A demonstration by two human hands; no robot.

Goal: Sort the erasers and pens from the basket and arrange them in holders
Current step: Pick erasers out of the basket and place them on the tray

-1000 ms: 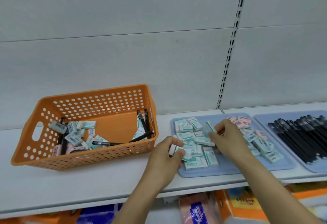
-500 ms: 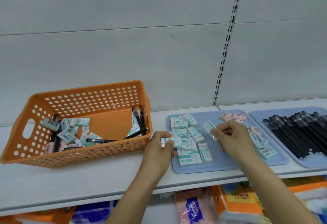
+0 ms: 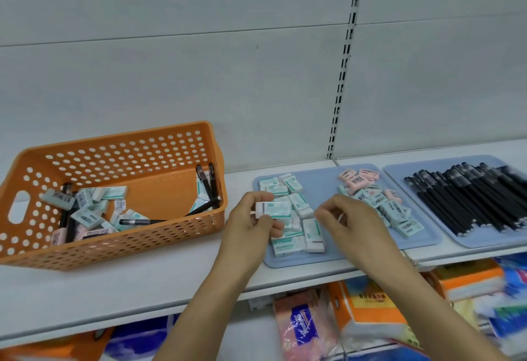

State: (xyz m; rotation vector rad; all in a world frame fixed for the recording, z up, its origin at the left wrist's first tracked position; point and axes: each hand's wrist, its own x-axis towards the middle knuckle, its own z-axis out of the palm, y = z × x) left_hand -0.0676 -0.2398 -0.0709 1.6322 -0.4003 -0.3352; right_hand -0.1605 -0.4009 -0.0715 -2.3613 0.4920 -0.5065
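An orange basket (image 3: pixel 119 246) stands at the left of the shelf. It holds several erasers (image 3: pixel 85 215) and black pens (image 3: pixel 206 186). To its right lies a blue tray (image 3: pixel 319 186) with green-white erasers (image 3: pixel 298 204) and pink erasers (image 3: pixel 359 179). A second blue tray (image 3: pixel 399 171) further right carries a row of black pens (image 3: pixel 470 198). My left hand (image 3: pixel 248 226) pinches a green-white eraser (image 3: pixel 273 209) over the eraser tray's left edge. My right hand (image 3: pixel 353 218) hovers over the middle of that tray with loosely curled fingers and nothing visible in them.
The white shelf (image 3: pixel 142 289) runs across the view with a grey back panel and a slotted upright (image 3: pixel 342 75) behind the trays. Tissue packs (image 3: pixel 368 312) fill the shelf below.
My right hand no longer shows the eraser it pinched and has dropped slightly toward the tray. My left hand has lifted its eraser a little, still over the tray's left edge.
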